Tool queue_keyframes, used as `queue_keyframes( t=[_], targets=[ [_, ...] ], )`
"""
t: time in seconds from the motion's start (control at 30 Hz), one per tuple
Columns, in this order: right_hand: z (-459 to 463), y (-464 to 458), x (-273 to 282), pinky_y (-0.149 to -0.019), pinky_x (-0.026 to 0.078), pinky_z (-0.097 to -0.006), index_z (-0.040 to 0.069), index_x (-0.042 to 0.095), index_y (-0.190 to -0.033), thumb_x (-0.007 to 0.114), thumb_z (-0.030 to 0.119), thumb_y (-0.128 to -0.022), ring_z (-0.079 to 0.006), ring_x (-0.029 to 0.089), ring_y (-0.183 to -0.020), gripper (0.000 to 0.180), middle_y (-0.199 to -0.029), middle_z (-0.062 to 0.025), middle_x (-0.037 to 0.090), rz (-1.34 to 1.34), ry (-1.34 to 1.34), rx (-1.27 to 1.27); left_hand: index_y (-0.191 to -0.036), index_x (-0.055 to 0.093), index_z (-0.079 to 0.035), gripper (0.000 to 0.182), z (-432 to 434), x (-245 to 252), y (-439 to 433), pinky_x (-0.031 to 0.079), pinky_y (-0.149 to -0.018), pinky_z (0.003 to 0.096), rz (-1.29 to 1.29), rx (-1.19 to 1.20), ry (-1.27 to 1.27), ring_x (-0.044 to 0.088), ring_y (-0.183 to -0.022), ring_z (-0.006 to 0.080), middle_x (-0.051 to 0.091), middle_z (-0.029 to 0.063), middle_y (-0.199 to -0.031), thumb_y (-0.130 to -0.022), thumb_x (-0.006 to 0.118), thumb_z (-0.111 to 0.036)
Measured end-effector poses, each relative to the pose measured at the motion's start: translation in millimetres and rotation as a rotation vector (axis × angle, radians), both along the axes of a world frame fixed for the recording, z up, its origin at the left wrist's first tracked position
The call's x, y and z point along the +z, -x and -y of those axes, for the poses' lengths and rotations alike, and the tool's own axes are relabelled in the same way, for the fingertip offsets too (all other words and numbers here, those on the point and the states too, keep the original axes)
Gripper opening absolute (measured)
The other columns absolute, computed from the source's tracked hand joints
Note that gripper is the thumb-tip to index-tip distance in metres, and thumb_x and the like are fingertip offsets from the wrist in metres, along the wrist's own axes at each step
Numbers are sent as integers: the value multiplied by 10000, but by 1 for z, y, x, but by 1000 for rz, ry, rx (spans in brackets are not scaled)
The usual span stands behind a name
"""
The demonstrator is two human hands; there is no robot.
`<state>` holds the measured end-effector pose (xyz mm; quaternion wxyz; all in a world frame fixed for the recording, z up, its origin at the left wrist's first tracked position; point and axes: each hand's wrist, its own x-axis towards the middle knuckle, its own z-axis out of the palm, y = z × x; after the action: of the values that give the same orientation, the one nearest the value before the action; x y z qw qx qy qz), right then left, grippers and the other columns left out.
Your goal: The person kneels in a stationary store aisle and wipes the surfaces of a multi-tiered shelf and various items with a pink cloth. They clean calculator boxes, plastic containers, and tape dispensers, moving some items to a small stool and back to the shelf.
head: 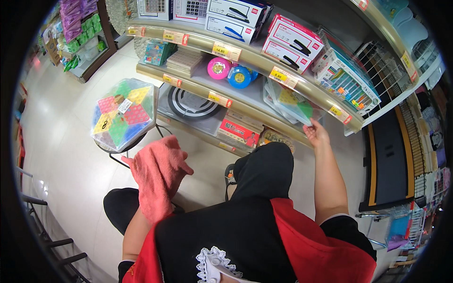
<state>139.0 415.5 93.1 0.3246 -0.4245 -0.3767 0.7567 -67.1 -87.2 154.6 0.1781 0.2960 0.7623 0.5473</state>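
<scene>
A pink cloth (159, 173) covers my left hand, just below a stool; the fingers are hidden under the fabric. On the stool lies a stack of hexagonal Chinese checkers sets (124, 113) in clear plastic cases. My right hand (316, 132) is at the right end of the middle shelf, its fingertips at the corner of another clear-cased Chinese checkers set (292, 100). That set sticks out over the shelf edge, partly behind the price rail. Left of it on the same shelf sit a pink round container (219, 68) and a blue one (239, 76).
The upper shelf holds stapler boxes (292, 46) and an abacus box (347, 81). A round board game (193, 102) and a red-labelled box (239, 132) are on the bottom shelf. A wire rack (396, 99) stands at right, and the stool's black legs (120, 161) at left.
</scene>
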Motion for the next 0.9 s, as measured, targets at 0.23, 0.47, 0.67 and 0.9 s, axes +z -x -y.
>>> queue_keyframes(
  t=[0.23,0.47,0.67,0.9],
  targets=[
    [119,-5,3,-847,552,-443,8,516,-1124,560,28,-850,-294,610,-1037,278,-1127,-131,602,-314,70,181,-1245,504,-14,675,3,-2,6,283,-1024,383,-107,284,-286,505,-1070,291,546,124,-1142,-816,536,-535],
    [234,-6,3,-908,505,-441,-13,384,-1345,521,-60,-827,-292,562,-1149,539,-1288,-153,524,-312,90,608,-1229,543,-35,536,-6,-7,8,183,-1101,401,-768,87,157,494,-1154,313,559,121,-1181,-823,570,-384],
    [275,21,-1,-1025,400,-357,5,440,-1328,604,-68,-794,-218,546,-1163,563,-1282,-118,534,-320,-87,962,-1215,576,-52,436,-40,-27,-44,98,-1167,416,-825,-775,193,485,-1225,332,571,118,-1213,-829,599,-254],
    [277,49,11,-919,449,-316,9,575,-1183,695,67,-813,-155,582,-1019,393,-1138,-34,595,-269,-516,1161,-1412,370,-94,592,-62,19,0,382,-1038,392,-658,-498,-79,523,-1170,325,540,142,-1281,-876,551,-268]
  ],
)
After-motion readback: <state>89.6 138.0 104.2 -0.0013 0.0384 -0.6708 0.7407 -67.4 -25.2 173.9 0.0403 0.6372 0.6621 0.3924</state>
